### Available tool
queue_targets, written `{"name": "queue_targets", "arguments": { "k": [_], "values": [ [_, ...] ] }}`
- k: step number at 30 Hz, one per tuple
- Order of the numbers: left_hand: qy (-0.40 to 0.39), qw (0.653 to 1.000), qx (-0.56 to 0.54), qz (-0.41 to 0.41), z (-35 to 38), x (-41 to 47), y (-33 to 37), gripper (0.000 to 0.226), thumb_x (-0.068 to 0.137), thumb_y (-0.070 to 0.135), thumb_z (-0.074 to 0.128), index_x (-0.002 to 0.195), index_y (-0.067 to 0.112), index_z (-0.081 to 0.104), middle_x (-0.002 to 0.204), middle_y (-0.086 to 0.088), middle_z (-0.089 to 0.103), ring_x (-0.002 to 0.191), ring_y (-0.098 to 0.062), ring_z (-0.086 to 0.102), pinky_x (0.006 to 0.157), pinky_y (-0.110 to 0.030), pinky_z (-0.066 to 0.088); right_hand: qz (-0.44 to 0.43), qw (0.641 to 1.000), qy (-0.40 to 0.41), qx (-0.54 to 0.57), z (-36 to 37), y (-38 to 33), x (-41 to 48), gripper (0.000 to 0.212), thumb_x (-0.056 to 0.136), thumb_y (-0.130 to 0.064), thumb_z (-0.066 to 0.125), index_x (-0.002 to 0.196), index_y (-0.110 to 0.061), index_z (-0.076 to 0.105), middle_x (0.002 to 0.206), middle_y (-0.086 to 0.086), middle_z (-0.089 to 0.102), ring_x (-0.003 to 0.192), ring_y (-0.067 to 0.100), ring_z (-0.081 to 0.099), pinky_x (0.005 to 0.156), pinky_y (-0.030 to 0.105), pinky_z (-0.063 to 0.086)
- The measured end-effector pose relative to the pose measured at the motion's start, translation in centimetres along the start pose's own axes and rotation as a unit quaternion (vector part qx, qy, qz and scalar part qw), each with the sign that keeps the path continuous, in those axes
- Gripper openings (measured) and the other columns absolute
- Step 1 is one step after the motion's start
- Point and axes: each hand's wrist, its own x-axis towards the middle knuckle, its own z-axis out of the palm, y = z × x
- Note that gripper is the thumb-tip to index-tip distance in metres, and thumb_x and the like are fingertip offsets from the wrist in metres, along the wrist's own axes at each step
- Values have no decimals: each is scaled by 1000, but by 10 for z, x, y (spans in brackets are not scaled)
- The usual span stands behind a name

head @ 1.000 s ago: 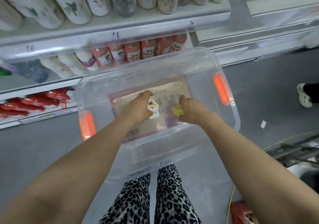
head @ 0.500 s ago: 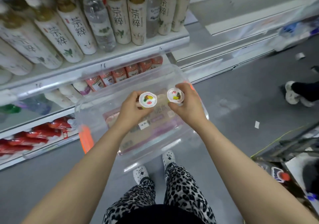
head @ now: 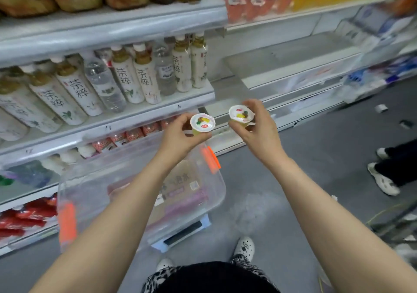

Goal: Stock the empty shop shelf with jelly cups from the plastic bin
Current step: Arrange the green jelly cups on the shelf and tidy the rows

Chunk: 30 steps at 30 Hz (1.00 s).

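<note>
Shop aisle, drink shelves [head: 126, 121] on the left; the left hand [head: 178, 140] grips one jelly cup [head: 202, 123], the right hand [head: 259, 134] a second jelly cup [head: 241, 114], both raised above the near plastic bin [head: 90, 193], while the empty shelf [head: 291, 60] far right looks bare, so stocking seems barely begun.

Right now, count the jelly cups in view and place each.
2. One jelly cup sits in the left hand, the other jelly cup in the right hand, both held clear of the plastic bin. The arms hide part of the bin, so more may remain.
</note>
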Motion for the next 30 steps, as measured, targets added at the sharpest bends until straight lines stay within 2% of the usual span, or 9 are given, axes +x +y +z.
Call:
{"name": "queue_targets", "arguments": {
  "k": [5, 9, 12, 20, 24, 30],
  "values": [
    [12, 998, -52, 26, 86, 31, 53, 43, 73, 9, 83, 109, 20, 64, 98, 13, 69, 84, 10, 60, 77, -7, 43, 29, 998, 20, 46, -85, 35, 35, 46, 77, -28, 78, 116, -27, 53, 102, -17, 64, 89, 2, 62, 81, 27, 53],
    [-4, 997, -68, 41, 159, 62, 87, 44, 72, 12, 83, 110, 22, 65, 97, 15, 70, 86, 3, 62, 78, -12, 47, 48, 995, 45, 68, -148, 76, 59, 49, 77, -29, 79, 120, -27, 55, 108, -17, 64, 93, -2, 61, 81, 20, 52],
    [-18, 995, -72, 59, 211, 84, 112, 41, 71, 12, 84, 105, 26, 64, 93, 18, 69, 82, 7, 60, 73, -7, 44, 54, 994, 59, 73, -194, 106, 79, 51, 78, -29, 80, 122, -28, 55, 112, -17, 64, 93, -5, 60, 80, 15, 50],
    [-74, 992, -69, 82, 323, 159, 165, 38, 73, 14, 83, 106, 22, 66, 93, 15, 69, 77, 11, 58, 71, -5, 42, 75, 989, 111, 63, -288, 180, 141, 49, 79, -28, 78, 123, -27, 56, 109, -15, 66, 93, 3, 63, 85, 26, 54],
    [-89, 989, -65, 94, 373, 213, 184, 42, 73, 21, 84, 110, 23, 66, 98, 15, 71, 83, 5, 60, 75, -9, 44, 83, 987, 134, 36, -330, 219, 182, 45, 79, -30, 78, 119, -28, 57, 104, -16, 67, 94, 5, 64, 87, 32, 54],
    [-128, 983, -77, 108, 450, 300, 214, 40, 73, 20, 84, 108, 25, 67, 99, 16, 71, 86, 2, 60, 75, -9, 43, 101, 978, 181, 11, -388, 272, 256, 46, 80, -35, 77, 120, -30, 57, 110, -15, 66, 95, 5, 64, 88, 29, 54]
  ]
}}
